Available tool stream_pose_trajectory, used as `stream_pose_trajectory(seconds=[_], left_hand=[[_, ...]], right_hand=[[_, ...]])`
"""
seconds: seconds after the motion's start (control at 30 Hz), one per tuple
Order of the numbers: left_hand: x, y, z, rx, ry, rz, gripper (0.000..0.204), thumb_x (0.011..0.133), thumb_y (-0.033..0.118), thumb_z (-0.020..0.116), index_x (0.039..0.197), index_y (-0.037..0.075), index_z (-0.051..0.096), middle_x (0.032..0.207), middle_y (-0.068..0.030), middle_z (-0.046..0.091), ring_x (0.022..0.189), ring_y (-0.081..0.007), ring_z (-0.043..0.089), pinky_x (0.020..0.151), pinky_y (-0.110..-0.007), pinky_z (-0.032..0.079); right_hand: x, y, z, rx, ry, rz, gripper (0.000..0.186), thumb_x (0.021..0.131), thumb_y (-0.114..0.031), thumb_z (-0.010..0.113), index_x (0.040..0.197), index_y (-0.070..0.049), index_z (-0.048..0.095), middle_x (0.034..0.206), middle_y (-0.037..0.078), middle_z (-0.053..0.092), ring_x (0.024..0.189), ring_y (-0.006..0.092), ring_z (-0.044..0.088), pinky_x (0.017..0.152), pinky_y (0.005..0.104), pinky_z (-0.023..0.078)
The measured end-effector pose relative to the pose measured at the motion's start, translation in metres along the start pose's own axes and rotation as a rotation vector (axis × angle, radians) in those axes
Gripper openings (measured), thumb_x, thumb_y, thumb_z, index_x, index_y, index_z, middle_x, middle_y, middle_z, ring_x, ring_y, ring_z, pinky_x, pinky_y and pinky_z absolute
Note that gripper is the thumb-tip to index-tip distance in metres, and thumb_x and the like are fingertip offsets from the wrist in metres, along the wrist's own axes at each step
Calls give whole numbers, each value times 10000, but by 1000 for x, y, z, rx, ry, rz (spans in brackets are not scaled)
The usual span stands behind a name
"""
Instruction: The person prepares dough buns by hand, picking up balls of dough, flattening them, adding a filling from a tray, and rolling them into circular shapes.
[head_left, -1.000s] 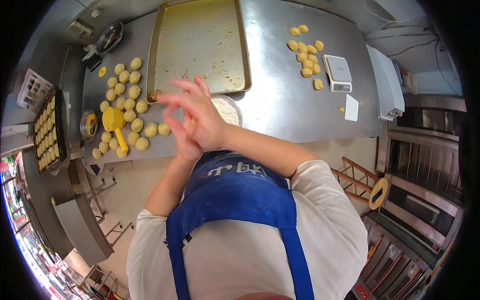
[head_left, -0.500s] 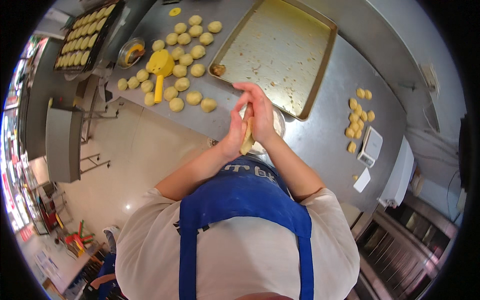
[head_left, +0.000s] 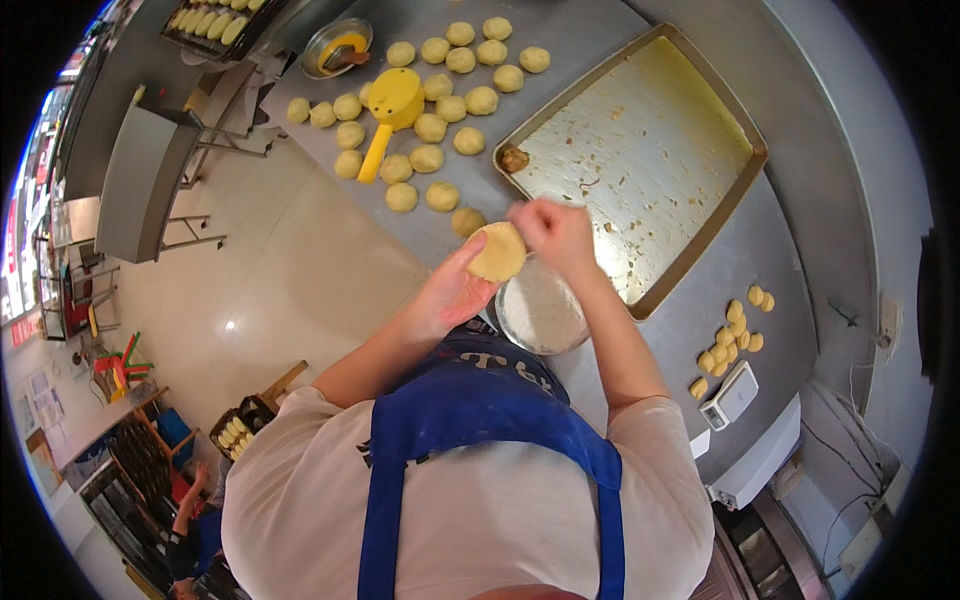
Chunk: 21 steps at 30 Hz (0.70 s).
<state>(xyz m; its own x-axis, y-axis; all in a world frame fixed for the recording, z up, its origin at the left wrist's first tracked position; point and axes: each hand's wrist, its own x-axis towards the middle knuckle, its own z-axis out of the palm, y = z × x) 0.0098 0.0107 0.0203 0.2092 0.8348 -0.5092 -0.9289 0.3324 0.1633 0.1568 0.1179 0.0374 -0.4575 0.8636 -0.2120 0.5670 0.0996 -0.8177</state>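
My left hand [head_left: 458, 288] holds a flat, round, pale yellow dough disc [head_left: 497, 252], its thumb along the edge. To the right of the disc, my right hand [head_left: 556, 236] hovers near the corner of a large metal tray [head_left: 652, 302]. Its fingers look curled but are smeared by motion, and I cannot make out anything in them. Below my hands stands a metal bowl of white flour [head_left: 543, 312], partly covered by my right forearm. A brown lump of filling [head_left: 514, 160] lies in the tray's near left corner.
Several dough balls [head_left: 426, 158] sit left of the tray around a yellow long-handled tool [head_left: 394, 100]. Beyond them is a metal bowl [head_left: 337, 48] with a yellow mixture. Smaller dough pieces [head_left: 730, 340] and a white scale [head_left: 730, 395] are on the right. Another person [head_left: 195, 530] is at lower left.
My palms were pressed together round the dough and have parted. The dough now shows as a flat disc in my left hand, and my right hand has moved right. The view has turned.
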Motion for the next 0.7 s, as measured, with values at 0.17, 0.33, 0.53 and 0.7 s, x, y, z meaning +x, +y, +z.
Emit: stream_pose_trajectory(seconds=[0.17, 0.33, 0.53, 0.7], left_hand=[[4, 9, -24, 188, 278, 52, 317, 948, 191, 586, 1227, 52, 531, 1170, -62, 624, 1080, -195, 612, 934, -343, 503], [-5, 24, -26, 329, 301, 182, 305, 940, 185, 602, 1192, 20, 552, 1128, -78, 635, 1027, -186, 625, 879, -338, 515], [1, 23, -8, 397, 233, 149, 356, 931, 217, 619, 1206, 4, 542, 1140, -85, 629, 1040, -180, 618, 887, -336, 507], [0, 15, 10, 353, 23, -22, 389, 931, 215, 613, 1244, 3, 521, 1196, -102, 600, 1098, -191, 591, 933, -341, 495]], right_hand=[[95, 62, 7, -552, 197, -708, 306, 774, -103, 660, 1078, -104, 625, 1022, 113, 633, 976, 289, 595, 832, 395, 480], [105, 79, 10, -468, 77, -629, 259, 762, -102, 667, 1017, -100, 618, 958, 94, 628, 942, 304, 605, 826, 401, 495], [62, 73, 7, 245, 360, -152, 342, 803, -145, 709, 1115, -55, 603, 989, 107, 687, 878, 203, 664, 799, 318, 513], [-40, -11, -23, -150, 124, -481, 496, 734, -253, 759, 1167, -75, 597, 985, 103, 672, 879, 253, 647, 804, 366, 512]])
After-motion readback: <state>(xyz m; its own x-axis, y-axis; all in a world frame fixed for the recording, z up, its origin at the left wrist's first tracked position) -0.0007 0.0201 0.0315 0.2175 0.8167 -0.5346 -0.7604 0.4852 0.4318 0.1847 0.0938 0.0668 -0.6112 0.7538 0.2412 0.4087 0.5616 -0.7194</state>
